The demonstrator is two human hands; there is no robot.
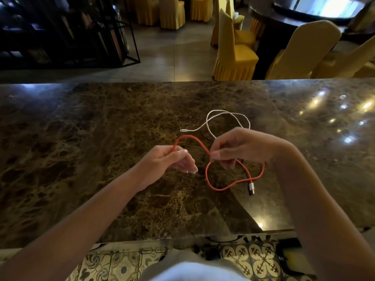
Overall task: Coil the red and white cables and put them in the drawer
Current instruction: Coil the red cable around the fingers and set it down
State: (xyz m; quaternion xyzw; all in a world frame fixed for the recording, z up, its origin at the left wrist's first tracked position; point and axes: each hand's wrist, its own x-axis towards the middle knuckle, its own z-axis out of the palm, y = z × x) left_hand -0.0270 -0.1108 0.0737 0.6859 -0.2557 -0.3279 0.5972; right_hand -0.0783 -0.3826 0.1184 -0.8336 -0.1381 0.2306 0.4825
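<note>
Two hands hold the red cable above the marble counter: left hand pinches one end, right hand pinches mid-length. The slack loop lying near-right may tangle or snag its metal plug. The thin white cable lies loose just beyond, uncoiled.

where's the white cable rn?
Head view: the white cable lies loosely looped on the marble counter, right of centre, just beyond the right hand and behind the red cable; neither hand holds it.
</note>
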